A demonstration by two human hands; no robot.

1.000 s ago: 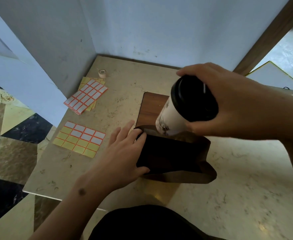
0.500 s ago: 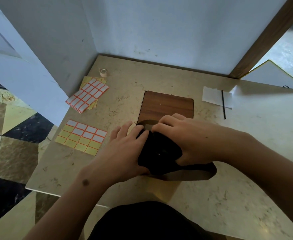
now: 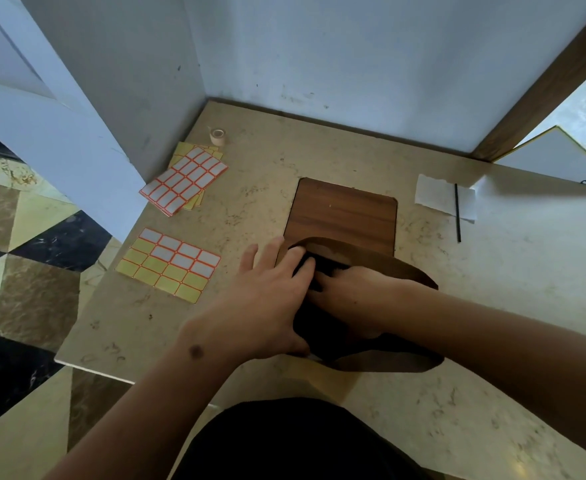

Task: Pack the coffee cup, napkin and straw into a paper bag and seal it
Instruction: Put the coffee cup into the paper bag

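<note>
Our right hand (image 3: 350, 289) has pushed the coffee cup down inside the paper bag (image 3: 405, 271), grip hidden, left hand (image 3: 267, 299) clasping the bag's side; napkin (image 3: 436, 197) and straw (image 3: 457, 213) wait beyond our right hand.

A second ago the right hand (image 3: 353, 289) held the coffee cup tilted above the open paper bag (image 3: 405, 271); now the cup is out of sight and that hand reaches down into the bag's mouth, its fingers (image 3: 322, 284) hidden in the dark interior. With the arm lowered, the napkin (image 3: 436, 197) and straw (image 3: 457, 213) toward the table's far right edge have come into view. The bag's rim has spread wider to the right.
</note>
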